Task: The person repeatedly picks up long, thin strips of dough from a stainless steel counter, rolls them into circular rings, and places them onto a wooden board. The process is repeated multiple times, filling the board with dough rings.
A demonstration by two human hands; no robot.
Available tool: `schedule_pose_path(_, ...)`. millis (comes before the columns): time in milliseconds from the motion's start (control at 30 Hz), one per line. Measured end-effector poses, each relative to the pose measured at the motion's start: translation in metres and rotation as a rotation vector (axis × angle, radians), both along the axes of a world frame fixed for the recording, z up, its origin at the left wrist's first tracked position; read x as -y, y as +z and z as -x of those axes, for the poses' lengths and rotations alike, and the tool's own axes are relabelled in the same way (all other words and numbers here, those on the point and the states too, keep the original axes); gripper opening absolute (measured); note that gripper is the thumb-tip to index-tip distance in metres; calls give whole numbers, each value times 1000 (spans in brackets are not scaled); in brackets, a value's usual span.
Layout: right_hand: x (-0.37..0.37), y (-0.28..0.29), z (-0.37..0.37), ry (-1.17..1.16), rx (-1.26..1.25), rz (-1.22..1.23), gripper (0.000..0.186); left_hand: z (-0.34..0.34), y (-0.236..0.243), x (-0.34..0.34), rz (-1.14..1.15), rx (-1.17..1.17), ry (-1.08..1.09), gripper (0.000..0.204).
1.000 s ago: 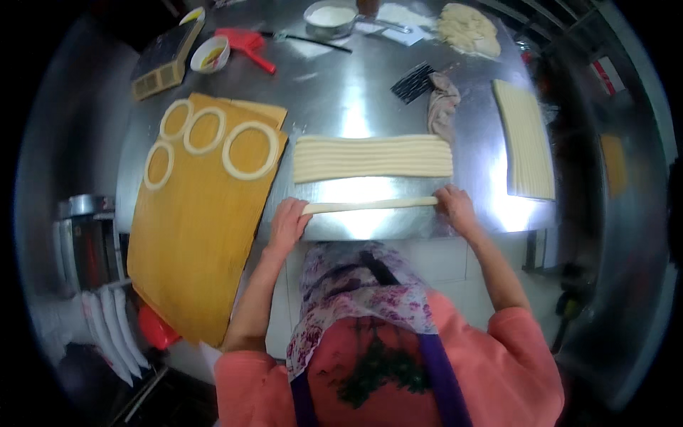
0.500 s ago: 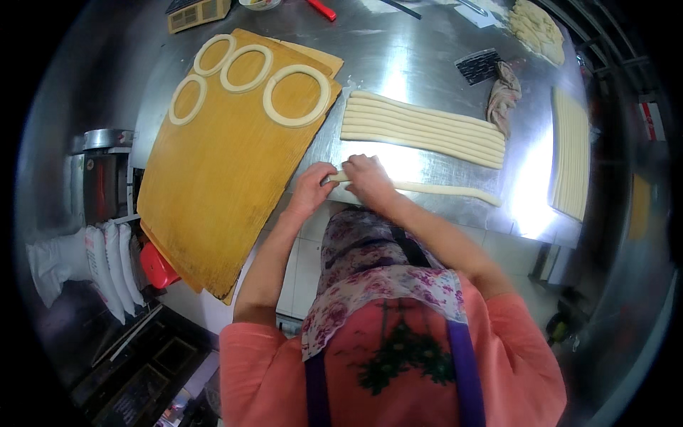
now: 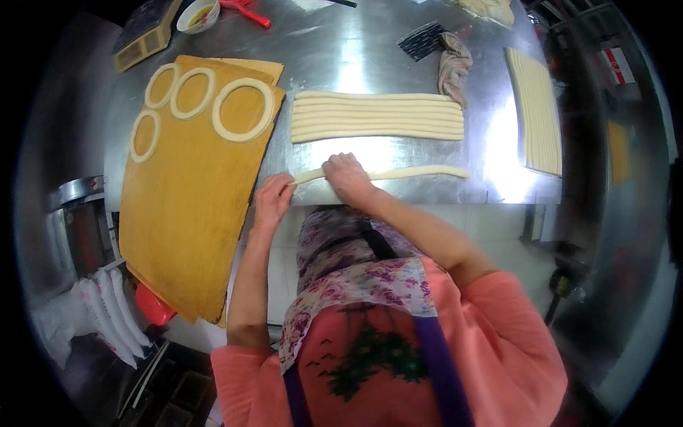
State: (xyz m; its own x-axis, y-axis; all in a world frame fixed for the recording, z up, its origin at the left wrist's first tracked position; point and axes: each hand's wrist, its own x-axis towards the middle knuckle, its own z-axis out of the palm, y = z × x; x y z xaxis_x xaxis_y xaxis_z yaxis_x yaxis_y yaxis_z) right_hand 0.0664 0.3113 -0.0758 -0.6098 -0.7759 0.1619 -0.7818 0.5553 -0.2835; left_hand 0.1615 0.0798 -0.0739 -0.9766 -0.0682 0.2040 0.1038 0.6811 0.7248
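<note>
A long pale dough strip (image 3: 420, 171) lies along the near edge of the steel table. My left hand (image 3: 273, 198) pinches its left end at the board's right edge, fingers closed. My right hand (image 3: 347, 179) is curled over the strip a little farther right, its fingers wrapped round it. Between the hands a short stretch of dough shows; the rest trails off to the right on the metal. Just beyond lies a block of parallel dough strips (image 3: 377, 118). Several dough rings (image 3: 243, 136) rest on the far part of the yellow wooden board (image 3: 188, 206) at my left.
At the right end of the table (image 3: 398, 192) lies another sheet of cut dough strips (image 3: 533, 110). A crumpled cloth (image 3: 454, 67) and a dark scraper-like piece (image 3: 420, 41) sit at the back. A bowl (image 3: 198, 16), a red-handled tool (image 3: 245, 12) and a box (image 3: 146, 32) stand far left.
My hands, close together before, are now apart, with my left hand drawn leftward holding the dough end. The dough strip lies straighter. The whole view has shifted and turned slightly.
</note>
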Motion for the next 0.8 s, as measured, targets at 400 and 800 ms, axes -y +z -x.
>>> schedule_pose_path(400,-173,16,16,-322,76,58,15,0,-4,-1,58,105,43,32)
schedule_pose_path(800,-259,50,36,-456,550,-74,29,34,3,-43,272,87,-177,23)
